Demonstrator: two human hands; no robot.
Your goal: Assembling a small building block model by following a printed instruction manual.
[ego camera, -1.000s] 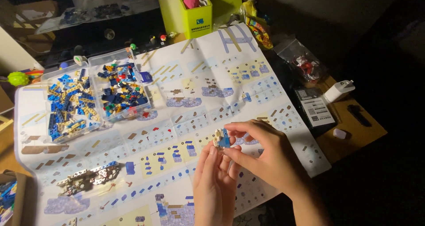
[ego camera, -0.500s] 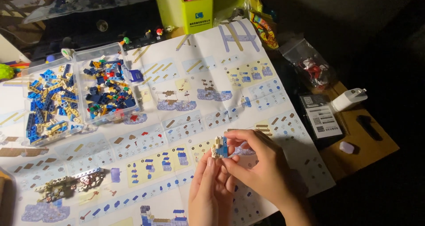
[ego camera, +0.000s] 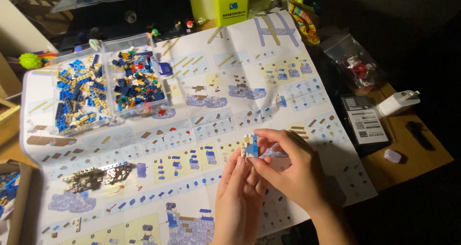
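Both hands are meeting just below the middle of the frame, and a small blue and cream brick piece (ego camera: 249,146) is sitting right between them. The right hand (ego camera: 293,170) is coming in from the lower right, and its fingers (ego camera: 269,134) are pinching the piece from the top and the right side. The left hand (ego camera: 240,197) is reaching up from the bottom, and its fingertips are pressing on the piece from below, above the big paper instruction sheet (ego camera: 201,106).
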